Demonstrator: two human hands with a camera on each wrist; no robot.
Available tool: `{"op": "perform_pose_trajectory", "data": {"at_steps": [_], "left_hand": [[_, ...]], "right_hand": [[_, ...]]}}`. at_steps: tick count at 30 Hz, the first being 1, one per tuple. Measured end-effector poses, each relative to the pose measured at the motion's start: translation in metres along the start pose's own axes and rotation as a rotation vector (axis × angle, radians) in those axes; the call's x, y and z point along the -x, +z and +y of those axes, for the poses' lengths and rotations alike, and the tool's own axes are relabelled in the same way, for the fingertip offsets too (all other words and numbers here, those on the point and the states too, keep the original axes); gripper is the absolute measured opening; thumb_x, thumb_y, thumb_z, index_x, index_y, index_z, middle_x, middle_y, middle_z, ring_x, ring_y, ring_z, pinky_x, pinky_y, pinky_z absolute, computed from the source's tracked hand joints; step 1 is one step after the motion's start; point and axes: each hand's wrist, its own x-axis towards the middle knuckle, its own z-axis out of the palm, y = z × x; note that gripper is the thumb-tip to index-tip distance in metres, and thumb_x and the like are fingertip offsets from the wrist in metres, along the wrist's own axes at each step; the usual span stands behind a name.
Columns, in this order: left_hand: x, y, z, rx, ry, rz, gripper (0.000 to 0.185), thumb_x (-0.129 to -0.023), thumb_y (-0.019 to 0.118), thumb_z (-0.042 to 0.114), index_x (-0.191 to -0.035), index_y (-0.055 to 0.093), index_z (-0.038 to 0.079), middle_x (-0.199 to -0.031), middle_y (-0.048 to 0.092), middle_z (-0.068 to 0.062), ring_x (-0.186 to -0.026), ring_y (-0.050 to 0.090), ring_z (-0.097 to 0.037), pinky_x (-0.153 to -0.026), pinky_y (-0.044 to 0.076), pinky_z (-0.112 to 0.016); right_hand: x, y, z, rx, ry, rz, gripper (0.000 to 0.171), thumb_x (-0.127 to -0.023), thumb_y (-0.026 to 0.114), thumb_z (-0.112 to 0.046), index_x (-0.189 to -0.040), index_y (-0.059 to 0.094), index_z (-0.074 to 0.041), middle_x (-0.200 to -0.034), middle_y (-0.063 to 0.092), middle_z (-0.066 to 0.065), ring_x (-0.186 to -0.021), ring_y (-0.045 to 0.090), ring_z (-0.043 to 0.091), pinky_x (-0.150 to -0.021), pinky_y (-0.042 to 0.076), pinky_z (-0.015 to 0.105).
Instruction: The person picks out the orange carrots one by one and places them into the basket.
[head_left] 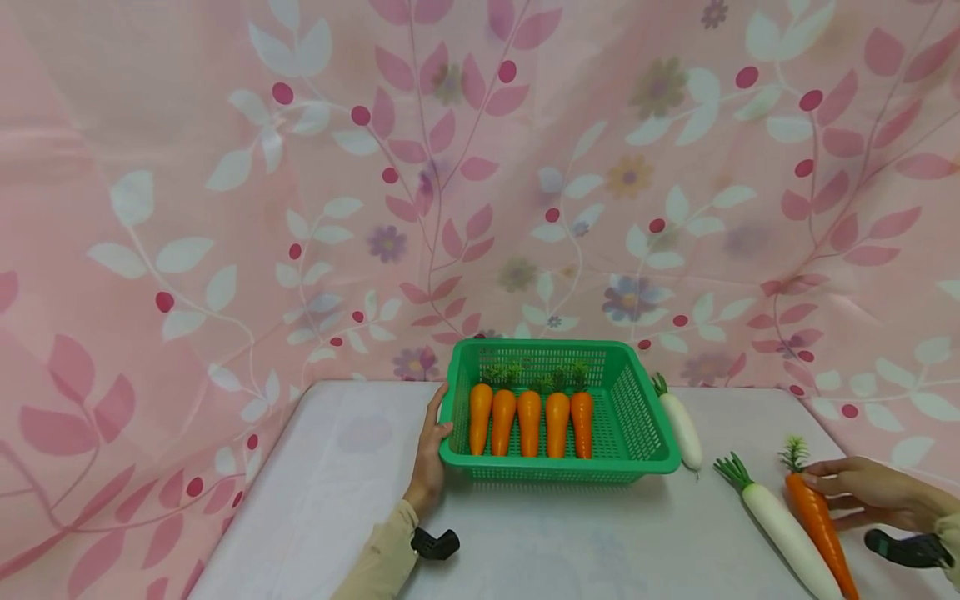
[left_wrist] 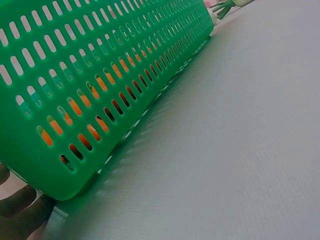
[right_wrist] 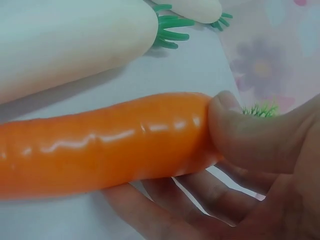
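Observation:
At the left end of a green plastic basket (head_left: 555, 468), my left hand (head_left: 429, 458) holds the side, its thumb at the rim and its fingers along the outside. In the left wrist view, fingertips (left_wrist: 22, 207) show beside the lower corner of the slotted basket wall (left_wrist: 100, 75). Several orange carrots (head_left: 529, 423) lie side by side in the basket, leafy tops to the back. On the right, my right hand (head_left: 873, 493) grips another carrot (head_left: 819, 521) near its leafy end. The right wrist view shows the thumb pressing the thick end of this carrot (right_wrist: 110, 145), fingers beneath.
A white radish (head_left: 787, 537) with green stalks lies just left of the gripped carrot. Another white radish (head_left: 682, 432) lies against the basket's right side. Behind the white table (head_left: 330, 450) hangs a pink floral cloth (head_left: 480, 183).

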Motion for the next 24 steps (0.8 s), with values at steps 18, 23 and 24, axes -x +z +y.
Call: {"op": "perform_pose_trajectory", "data": {"at_steps": [18, 23, 24], "left_hand": [[0.0004, -0.001, 0.0004, 0.0, -0.016, 0.004, 0.062, -0.096, 0.03, 0.024, -0.157, 0.022, 0.035, -0.162, 0.022, 0.009, -0.139, 0.037, -0.029, -0.108, 0.027, -0.055], [0.0, -0.0004, -0.0001, -0.007, -0.019, 0.004, 0.063, -0.096, 0.031, 0.025, -0.157, 0.022, 0.036, -0.161, 0.023, 0.01, -0.138, 0.038, -0.029, -0.108, 0.028, -0.055], [0.0, -0.0004, -0.0005, -0.008, -0.017, 0.003, 0.062, -0.096, 0.031, 0.025, -0.157, 0.022, 0.036, -0.161, 0.022, 0.01, -0.139, 0.037, -0.028, -0.108, 0.027, -0.056]], "right_hand": [[-0.0045, -0.0057, 0.0003, -0.077, -0.035, 0.006, 0.049, -0.101, 0.049, -0.011, -0.134, 0.038, 0.024, -0.103, 0.069, 0.011, -0.092, 0.066, 0.03, -0.084, 0.055, 0.049], [-0.0033, -0.0044, 0.0004, -0.086, -0.032, 0.008, 0.048, -0.101, 0.05, -0.01, -0.134, 0.039, 0.024, -0.102, 0.069, 0.011, -0.091, 0.066, 0.03, -0.084, 0.055, 0.049], [-0.0032, -0.0044, 0.0007, -0.087, -0.033, 0.006, 0.048, -0.101, 0.049, -0.01, -0.134, 0.039, 0.024, -0.102, 0.069, 0.01, -0.091, 0.066, 0.03, -0.084, 0.055, 0.049]]}}
